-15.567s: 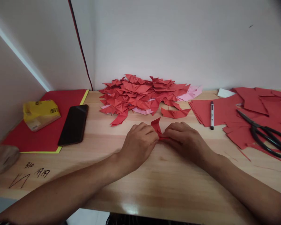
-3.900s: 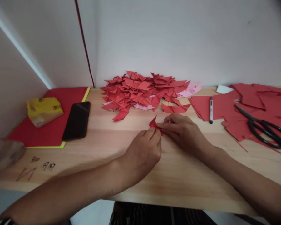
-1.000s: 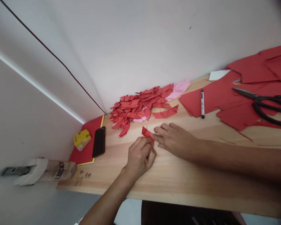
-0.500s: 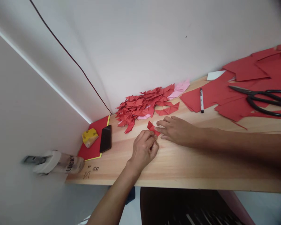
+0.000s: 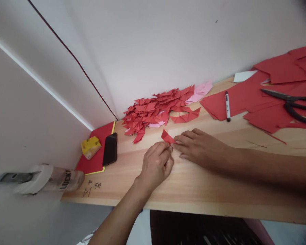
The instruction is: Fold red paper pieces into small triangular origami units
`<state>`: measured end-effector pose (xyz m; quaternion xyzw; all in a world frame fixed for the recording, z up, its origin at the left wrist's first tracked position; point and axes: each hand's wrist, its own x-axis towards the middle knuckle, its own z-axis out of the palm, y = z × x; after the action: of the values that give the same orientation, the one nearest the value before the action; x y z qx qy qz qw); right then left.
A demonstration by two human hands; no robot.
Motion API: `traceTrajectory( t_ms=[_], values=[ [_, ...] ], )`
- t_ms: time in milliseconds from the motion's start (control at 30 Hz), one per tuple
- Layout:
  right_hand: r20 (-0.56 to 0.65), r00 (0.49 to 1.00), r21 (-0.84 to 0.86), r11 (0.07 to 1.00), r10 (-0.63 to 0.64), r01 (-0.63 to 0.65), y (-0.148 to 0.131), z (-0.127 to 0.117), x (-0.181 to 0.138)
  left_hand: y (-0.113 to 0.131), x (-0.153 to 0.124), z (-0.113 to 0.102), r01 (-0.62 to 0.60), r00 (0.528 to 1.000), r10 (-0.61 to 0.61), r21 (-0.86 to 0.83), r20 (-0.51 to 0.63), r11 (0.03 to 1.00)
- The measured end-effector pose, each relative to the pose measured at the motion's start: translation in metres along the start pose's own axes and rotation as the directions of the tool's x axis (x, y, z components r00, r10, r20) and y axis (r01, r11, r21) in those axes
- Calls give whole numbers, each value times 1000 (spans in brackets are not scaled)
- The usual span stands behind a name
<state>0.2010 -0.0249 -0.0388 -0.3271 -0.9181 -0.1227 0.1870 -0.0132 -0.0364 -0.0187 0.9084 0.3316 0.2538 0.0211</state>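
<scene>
A small folded red paper piece (image 5: 167,136) lies on the wooden table (image 5: 209,190), one corner sticking up. My left hand (image 5: 156,164) is curled, its fingertips pinching the near edge of the piece. My right hand (image 5: 197,147) lies over the table with fingers stretched toward the piece, their tips pressing on its right side. Behind them a heap of folded red paper pieces (image 5: 155,110) rests against the wall, with a few pink ones (image 5: 200,91) at its right end.
Flat red sheets (image 5: 247,100) cover the right of the table, with a marker pen (image 5: 227,105) and black scissors (image 5: 294,105) on them. At the left, a black phone (image 5: 110,148) and yellow packet (image 5: 90,147) lie on a red folder (image 5: 97,153). A labelled bottle (image 5: 48,177) sits at the left edge.
The camera view has tilted and shifted since a few seconds ago. Both hands stay on the small red piece; over the last second they barely move, still pinching and pressing it.
</scene>
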Motion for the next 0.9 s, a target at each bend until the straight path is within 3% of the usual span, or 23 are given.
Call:
traceTrajectory(
  t_ms=[200,567,767,900],
  values=[
    [-24,999,-3,999,33,-33,-3,6,10,4,0,-3,-1,998,-3,61,59,998],
    [-25,997,-72,995,-74,72,-2,-5,2,4,-3,-5,2,998,-7,99,55,995],
    [-6,1000,-90,996,-9,9,-11,-5,3,4,-3,-6,-3,1000,2,107,12,994],
    [5,999,-123,991,-44,44,-13,-9,4,3,-5,-6,-32,999,32,119,2,992]
  ],
)
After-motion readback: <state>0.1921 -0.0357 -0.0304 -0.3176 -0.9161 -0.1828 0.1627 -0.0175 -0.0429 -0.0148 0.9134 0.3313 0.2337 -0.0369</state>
